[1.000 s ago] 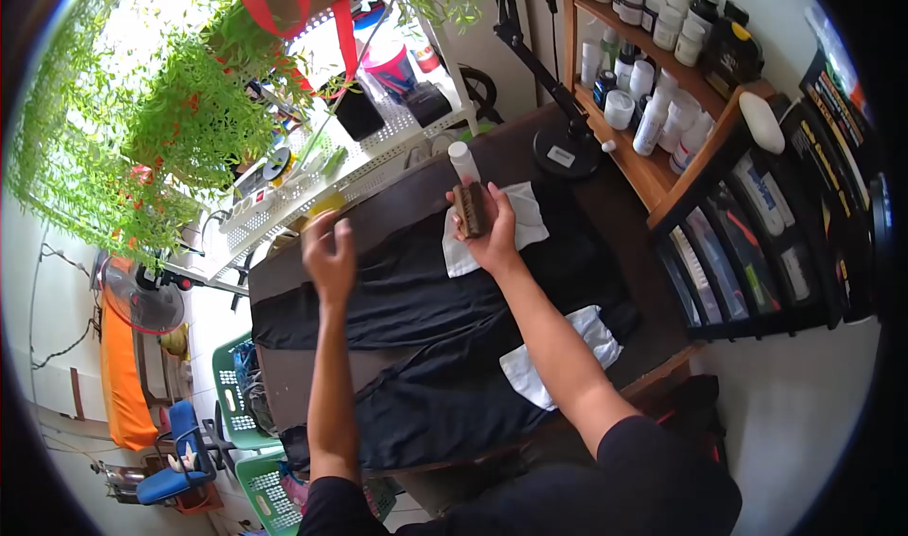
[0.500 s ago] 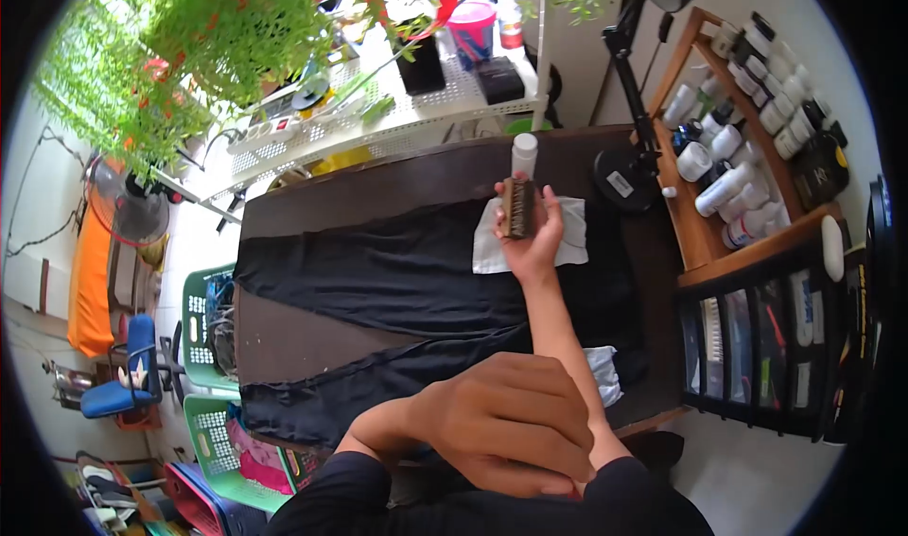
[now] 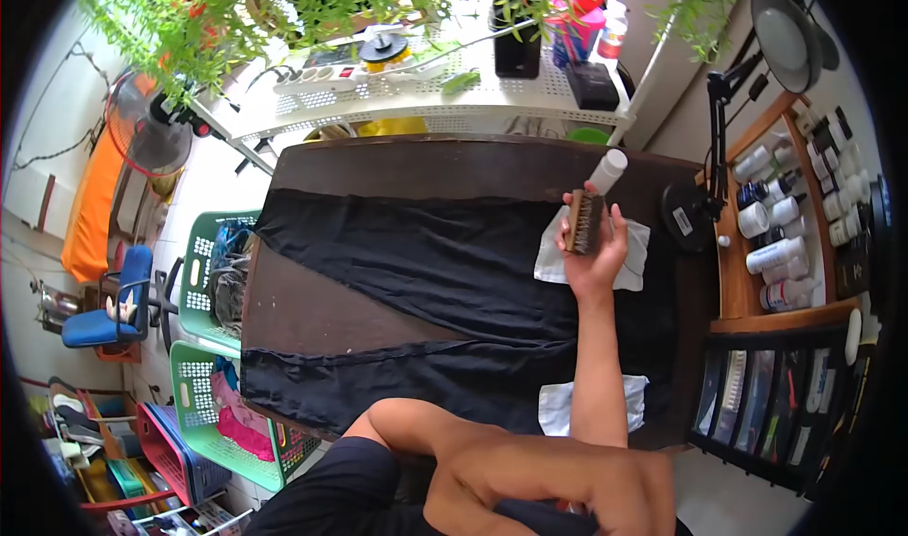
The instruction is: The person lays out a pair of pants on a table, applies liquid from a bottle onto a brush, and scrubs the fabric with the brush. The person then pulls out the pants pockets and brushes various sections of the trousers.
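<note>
My right hand (image 3: 598,262) is closed around a wooden brush (image 3: 584,222), its dark bristles showing. Just beyond the fingertips is a white-capped bottle (image 3: 607,171). Black trousers (image 3: 426,252) lie spread on the dark table (image 3: 322,304), legs toward the left. Under the right hand is a white pocket lining (image 3: 558,257); a second white pocket lining (image 3: 566,406) lies nearer me, partly behind the right forearm. My left hand (image 3: 567,484) is large at the bottom, close to the camera, bent across in front of my body; its fingertips are cut off by the frame edge.
Behind the table is a white perforated shelf (image 3: 416,101) under hanging plants. A desk lamp (image 3: 689,216), a wooden rack (image 3: 728,281) of bottles and black drawers (image 3: 766,399) stand right. Green baskets (image 3: 194,300) and a blue chair (image 3: 109,309) are left.
My left hand has come from above the trousers to the bottom, close to the camera. The right hand keeps hold of the brush. The view has swung, showing more table and baskets.
</note>
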The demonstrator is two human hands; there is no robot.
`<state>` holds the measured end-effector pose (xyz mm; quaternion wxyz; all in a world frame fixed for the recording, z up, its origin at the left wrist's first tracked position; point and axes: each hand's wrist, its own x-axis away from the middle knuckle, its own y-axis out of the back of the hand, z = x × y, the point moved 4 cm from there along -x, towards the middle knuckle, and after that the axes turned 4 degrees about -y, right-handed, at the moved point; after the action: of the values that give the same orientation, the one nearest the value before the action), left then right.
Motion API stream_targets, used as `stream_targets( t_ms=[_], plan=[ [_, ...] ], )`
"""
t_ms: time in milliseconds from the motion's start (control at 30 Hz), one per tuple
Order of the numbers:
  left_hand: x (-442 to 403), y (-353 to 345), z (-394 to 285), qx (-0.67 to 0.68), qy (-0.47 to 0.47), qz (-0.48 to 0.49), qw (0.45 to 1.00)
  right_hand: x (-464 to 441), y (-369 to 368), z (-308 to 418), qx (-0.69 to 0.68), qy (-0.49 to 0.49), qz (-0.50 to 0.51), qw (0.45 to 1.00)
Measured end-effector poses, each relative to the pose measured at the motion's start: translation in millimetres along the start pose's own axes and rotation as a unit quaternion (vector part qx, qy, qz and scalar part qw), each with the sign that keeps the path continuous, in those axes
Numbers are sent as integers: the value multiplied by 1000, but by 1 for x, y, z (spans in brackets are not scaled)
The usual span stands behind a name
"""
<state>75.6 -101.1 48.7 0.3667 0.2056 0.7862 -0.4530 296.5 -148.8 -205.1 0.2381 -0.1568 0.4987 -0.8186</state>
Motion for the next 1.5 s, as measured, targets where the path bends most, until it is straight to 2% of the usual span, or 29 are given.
stream_targets(
  t_ms=[367, 500, 767, 933, 1000, 1367, 1500],
  plan=[
    [6, -13, 9, 218, 72, 37, 973, 0, 1, 0, 19, -5, 12, 1000],
    [2, -17, 25, 103, -129, -21, 986, -1, 3, 0, 21, -10, 23, 999],
    [3, -9, 4, -67, -152, -5, 986, -3, -1, -1, 24, 4, 4, 1000],
    [7, -2, 4, -81, -161, -26, 983, -5, 5, -3, 6, 2, 35, 999],
    [13, -7, 8, -179, -230, -75, 954, -6, 7, -5, 9, 7, 22, 1000],
    [4, -15, -18, -231, -117, -74, 963, -4, 5, -5, -3, 4, 31, 999],
    [-1, 6, -24, -236, -116, 69, 962, -5, 3, -5, 7, 5, 28, 1000]
  ],
)
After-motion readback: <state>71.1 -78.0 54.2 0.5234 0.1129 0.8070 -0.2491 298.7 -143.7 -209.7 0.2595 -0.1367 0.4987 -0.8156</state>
